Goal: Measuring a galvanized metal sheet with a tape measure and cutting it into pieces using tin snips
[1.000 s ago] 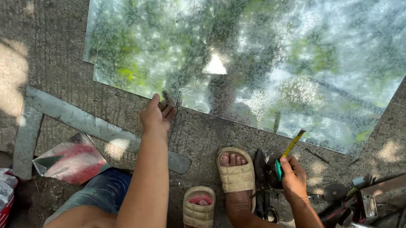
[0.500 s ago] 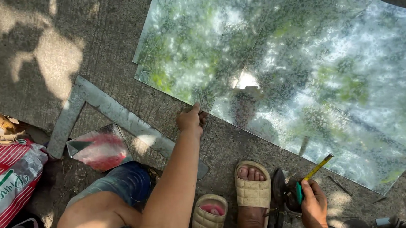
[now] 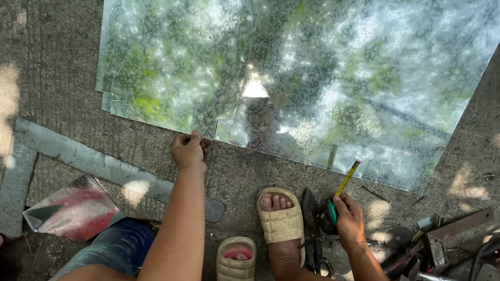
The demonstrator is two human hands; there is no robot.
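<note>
A large sheet of patterned glass lies flat on the concrete and mirrors trees and sky. My left hand rests at its near edge, fingers curled against the rim. My right hand sits lower right, off the glass, and grips a yellow tape measure with a green case, its blade pointing up toward the sheet. My feet in tan slide sandals stand between the two hands.
A grey metal L-shaped square lies on the concrete to the left, with a shard of mirror inside its angle. Pliers or shears lie beside my right foot. Metal tools and scrap crowd the lower right corner.
The view has swung left and back right, so the glass now fills more of the top. My left hand stays at the glass edge. My right hand still holds the tape measure.
</note>
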